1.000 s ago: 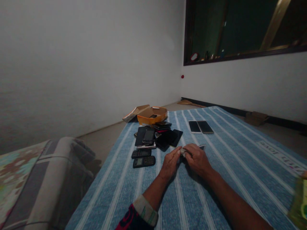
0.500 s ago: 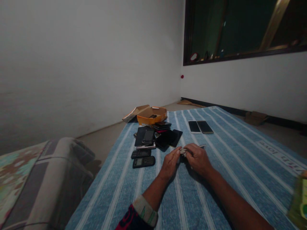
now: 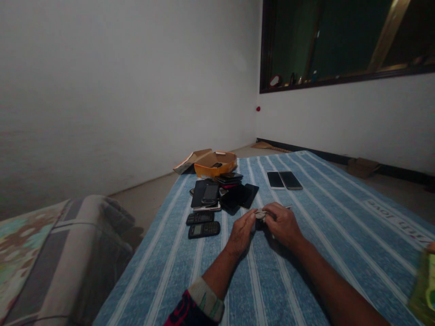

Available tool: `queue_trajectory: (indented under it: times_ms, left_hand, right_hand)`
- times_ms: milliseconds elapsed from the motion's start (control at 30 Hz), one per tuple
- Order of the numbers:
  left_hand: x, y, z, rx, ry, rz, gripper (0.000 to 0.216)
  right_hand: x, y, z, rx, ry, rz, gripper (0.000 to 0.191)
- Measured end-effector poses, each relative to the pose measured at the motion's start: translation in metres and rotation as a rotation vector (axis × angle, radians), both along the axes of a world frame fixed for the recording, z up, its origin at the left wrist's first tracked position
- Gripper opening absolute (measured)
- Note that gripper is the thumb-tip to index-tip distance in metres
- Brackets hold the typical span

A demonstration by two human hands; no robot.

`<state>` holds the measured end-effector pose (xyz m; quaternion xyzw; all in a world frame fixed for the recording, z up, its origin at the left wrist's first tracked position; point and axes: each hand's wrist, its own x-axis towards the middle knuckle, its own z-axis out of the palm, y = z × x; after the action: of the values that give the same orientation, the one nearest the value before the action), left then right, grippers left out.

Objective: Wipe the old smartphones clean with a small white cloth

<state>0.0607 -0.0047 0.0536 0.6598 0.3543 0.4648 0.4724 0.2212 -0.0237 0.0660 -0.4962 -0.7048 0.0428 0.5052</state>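
Over the striped blue cloth, my left hand and my right hand meet with fingers closed. Between their fingertips they pinch a small whitish piece, its kind too small to make out. A thin pale end sticks out beyond the right hand; whether it belongs to the same piece I cannot tell. To the left of my hands lie two black keypad phones, one behind the other. Behind them is a loose pile of dark phones, with a slider-like phone on top at its left.
Two smartphones lie side by side at the far right of the blue striped cloth. An open orange cardboard box stands behind the pile. A yellow-green package is at the right edge, and a blanket-covered seat at the left.
Both hands stay together in nearly the same place. The pale piece between the fingertips has turned slightly and shows a little wider; the right hand has shifted very slightly.
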Motion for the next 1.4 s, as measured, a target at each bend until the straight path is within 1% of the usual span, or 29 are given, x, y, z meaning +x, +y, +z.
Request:
queue_trajectory:
  times_ms: [233,467,700,867,933,1133,1400]
  left_hand:
    - [0.001,-0.001,0.001,0.035,0.016,-0.039,0.049]
    - [0.001,-0.002,0.003,0.03,0.034,-0.056,0.048]
    - [0.001,-0.003,0.006,0.029,0.03,-0.058,0.048]
    - [0.001,-0.002,0.005,0.017,0.03,-0.041,0.049]
    - [0.001,-0.001,0.003,0.017,0.043,-0.032,0.049]
    - [0.001,-0.001,0.003,0.016,0.074,-0.014,0.046]
    - [0.001,-0.002,0.005,0.009,0.105,0.001,0.047]
  right_hand:
    - [0.001,0.001,0.0,-0.01,-0.006,0.015,0.018]
    - [0.003,0.002,0.0,-0.012,0.019,-0.008,0.018]
    - [0.004,0.002,-0.001,0.023,0.041,-0.019,0.021]
    - [0.006,0.004,-0.003,0.021,0.026,-0.019,0.022]
    - [0.008,0.004,-0.004,0.021,-0.008,-0.041,0.022]
    - [0.012,0.004,-0.008,0.005,-0.167,-0.184,0.019]
    - [0.02,0.007,-0.009,0.02,-0.14,-0.194,0.019]
